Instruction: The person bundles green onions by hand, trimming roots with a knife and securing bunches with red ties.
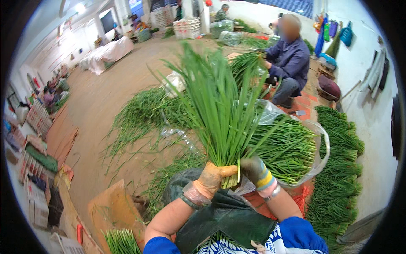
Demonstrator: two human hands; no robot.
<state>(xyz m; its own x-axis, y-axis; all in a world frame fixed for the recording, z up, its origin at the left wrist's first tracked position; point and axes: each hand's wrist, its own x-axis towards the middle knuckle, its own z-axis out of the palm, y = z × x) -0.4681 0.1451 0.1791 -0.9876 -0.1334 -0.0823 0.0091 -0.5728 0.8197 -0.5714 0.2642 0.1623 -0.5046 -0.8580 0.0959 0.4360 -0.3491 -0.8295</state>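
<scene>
A large upright bunch of garlic chives (222, 122) stands in front of me, its green leaves fanning upward. My left hand (211, 178), in an orange rubber glove, is wrapped round the pale stalk ends. At the bunch's lower right, my right hand (256, 171) wears a dark glove with a striped cuff. Its fingers are curled against the stalks beside a single pale stem; the fingertips are partly hidden. Below both hands, a dark green apron (224, 222) covers my lap.
Bundled chives fill a clear plastic bag (323, 146) at right. More bundles line the wall (336, 178). Loose leaves (146, 110) lie on the floor at left. A co-worker (287, 63) squats ahead, holding chives. A cardboard sheet (114, 211) lies near left, beside another small bundle (120, 241).
</scene>
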